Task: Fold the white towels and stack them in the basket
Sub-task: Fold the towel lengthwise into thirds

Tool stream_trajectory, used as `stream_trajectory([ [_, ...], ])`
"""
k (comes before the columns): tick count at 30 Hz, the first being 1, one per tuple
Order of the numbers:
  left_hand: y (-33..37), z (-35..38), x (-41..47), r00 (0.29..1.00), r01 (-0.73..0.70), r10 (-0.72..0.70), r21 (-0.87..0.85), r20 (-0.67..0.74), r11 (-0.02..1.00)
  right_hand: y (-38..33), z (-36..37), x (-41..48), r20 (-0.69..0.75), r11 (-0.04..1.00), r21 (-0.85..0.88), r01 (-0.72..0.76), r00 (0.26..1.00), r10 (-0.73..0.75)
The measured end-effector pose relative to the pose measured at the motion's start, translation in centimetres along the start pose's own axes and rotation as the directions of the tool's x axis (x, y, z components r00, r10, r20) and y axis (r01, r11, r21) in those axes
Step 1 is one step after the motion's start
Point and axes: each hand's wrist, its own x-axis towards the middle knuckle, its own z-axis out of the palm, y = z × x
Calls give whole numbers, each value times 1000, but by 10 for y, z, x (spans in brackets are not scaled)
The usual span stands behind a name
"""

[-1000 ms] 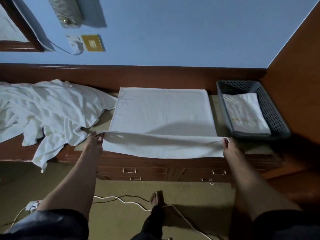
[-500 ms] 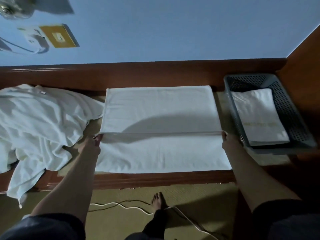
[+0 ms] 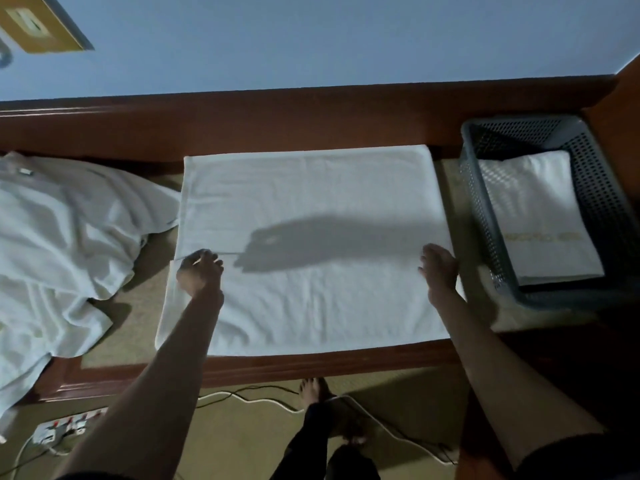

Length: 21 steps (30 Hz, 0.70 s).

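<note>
We log one white towel (image 3: 311,202) spread on the worktop (image 3: 311,365). Our left hand (image 3: 200,271) pinches its folded edge; our right hand (image 3: 439,268) lies flat, fingers loose, on its right edge. Right: grey basket (image 3: 606,188) holding a folded towel (image 3: 540,216), gold lettering unreadable. Left: crumpled towel heap (image 3: 69,244).

The crumpled heap of white towels (image 3: 69,244) gets chopped off by the left edge, and the yellow plaque (image 3: 38,26) is clipped by the top corner. The gold lettering (image 3: 526,236) on the folded white towel (image 3: 533,188) in the grey perforated plastic basket (image 3: 599,188) is too blurred to be read. The right edge of the spread white towel (image 3: 311,202) is covered by the right hand (image 3: 438,268), so a pinch there can't be told.
</note>
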Motion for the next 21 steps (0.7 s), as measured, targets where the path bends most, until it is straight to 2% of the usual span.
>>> stream_trajectory([
  [1, -9, 7, -14, 989, -145, 139, 169, 51, 975, 2, 5, -4, -82, 997, -78, 1, 997, -7],
  [2, -21, 16, -33, 948, -312, 270, 329, 166, 892, 6, 13, -10, -50, 985, -114, 130, 989, -136],
  [3, -34, 25, -53, 874, -472, 355, 407, 332, 782, 13, 22, -25, 30, 944, -193, 266, 964, -266],
  [4, -49, 34, -72, 761, -626, 413, 403, 500, 667, 19, 28, -34, 89, 878, -244, 412, 911, -403],
  [5, -63, 41, -87, 631, -754, 442, 369, 637, 544, 26, 36, -43, 145, 801, -307, 514, 857, -494],
  [7, -90, 57, -112, 411, -901, 392, 300, 823, 313, 43, 51, -57, 236, 713, -376, 592, 805, -544],
  [9, -115, 72, -123, 300, -952, 289, 267, 909, 148, 52, 61, -64, 280, 649, -459, 606, 792, -542],
  [12, -137, 82, -123, 274, -959, 187, 283, 943, -25, 68, 58, -63, 375, 540, -543, 643, 761, -529],
  [15, -147, 82, -124, 289, -930, 207, 325, 935, -170, 76, 41, -48, 473, 426, -559, 712, 695, -541],
  [19, -148, 85, -128, 293, -917, 228, 340, 929, -207, 82, 11, -20, 586, 311, -511, 801, 590, -556],
  [21, -147, 85, -130, 297, -914, 231, 346, 927, -211, 87, -8, -6, 591, 302, -519, 799, 591, -549],
])
